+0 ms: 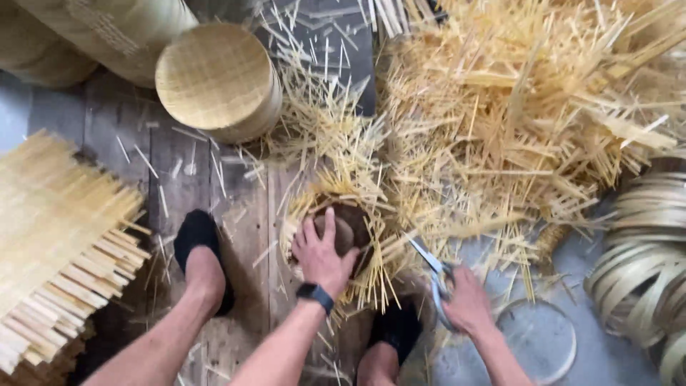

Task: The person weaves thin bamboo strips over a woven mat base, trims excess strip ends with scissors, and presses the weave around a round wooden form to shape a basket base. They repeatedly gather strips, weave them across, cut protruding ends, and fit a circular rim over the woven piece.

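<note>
While your left hand (321,257) presses fingers spread on the round half-woven bamboo basket (336,236), your right hand (468,300), fingers closed around grey-handled scissors (432,268), lies just right, blades pointing up-left toward the rim's loose strips.

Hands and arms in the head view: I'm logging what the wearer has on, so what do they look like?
Both forearms are bare, with no sleeves in view and no gloves. The left hand has a dark band on its wrist, a watch with a black rectangular face. The right hand shows nothing worn at hand or wrist: no ring or band can be made out.
</note>
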